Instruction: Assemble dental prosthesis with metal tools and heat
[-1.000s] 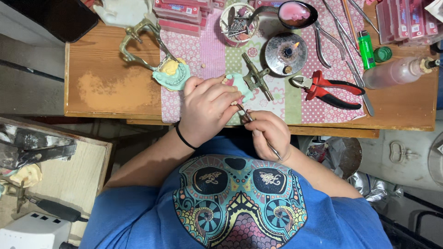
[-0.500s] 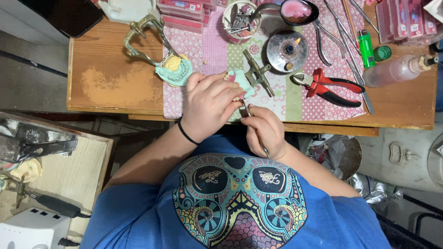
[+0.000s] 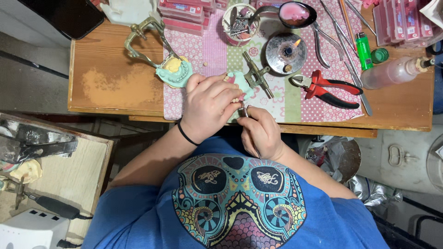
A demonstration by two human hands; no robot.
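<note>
Green dental cast (image 3: 241, 82) in hand; thin metal tool (image 3: 244, 109) touching.

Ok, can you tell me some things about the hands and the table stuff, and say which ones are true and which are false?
1. The left hand holds a pale green plaster dental model with pink gums. True.
2. The right hand is empty. False: it grips a thin metal hand tool whose tip meets the model.
3. The small round metal burner has a lit flame. True.
4. The red-handled pliers lie on the floor. False: they lie on the pink dotted cloth mat on the wooden table.
5. A green lighter lies right of the burner. True.
</note>
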